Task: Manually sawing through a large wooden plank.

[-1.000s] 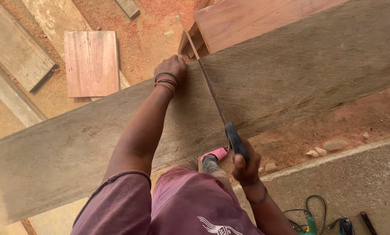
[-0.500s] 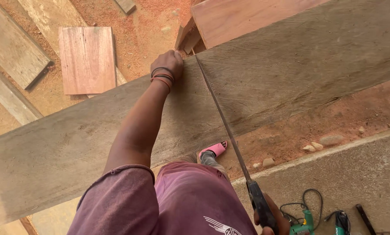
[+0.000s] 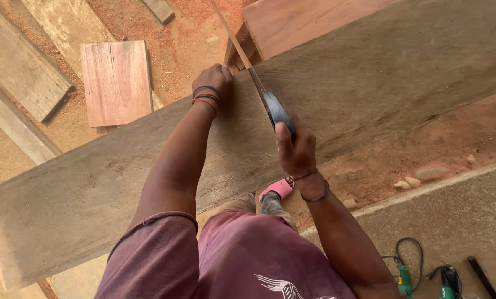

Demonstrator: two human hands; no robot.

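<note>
Right hand grips my saw handle, blade across the plank; left hand presses flat beside the cut, steadying the wood.

Plank: rough grey matt wood. Saw handle: dark glossy plastic; blade dull metal.
</note>
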